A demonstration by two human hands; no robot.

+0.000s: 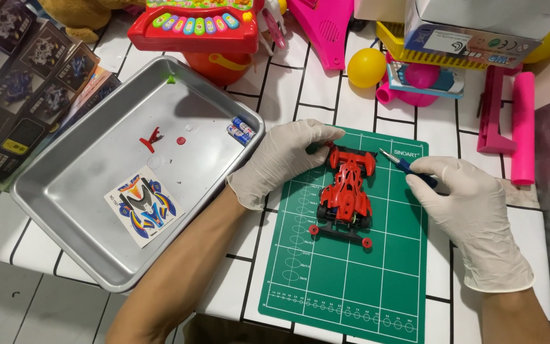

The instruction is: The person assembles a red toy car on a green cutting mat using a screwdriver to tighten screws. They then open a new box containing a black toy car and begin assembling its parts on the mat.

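A red toy race car (346,189) lies on a green cutting mat (351,274). My left hand (281,159), in a white glove, holds the car's far end with its fingertips. Beside the car on the right, my gloved right hand (469,213) grips a small blue-handled screwdriver (403,164), its metal tip pointing up-left toward the car's far right corner. The tip is close to the car; whether it touches I cannot tell.
A metal tray (71,210) at left holds a sticker sheet (141,207), a small red part (151,139), and two batteries (241,130). Toy boxes (14,76) lie at far left. Pink and yellow plastic toys (377,64) crowd the table's back edge.
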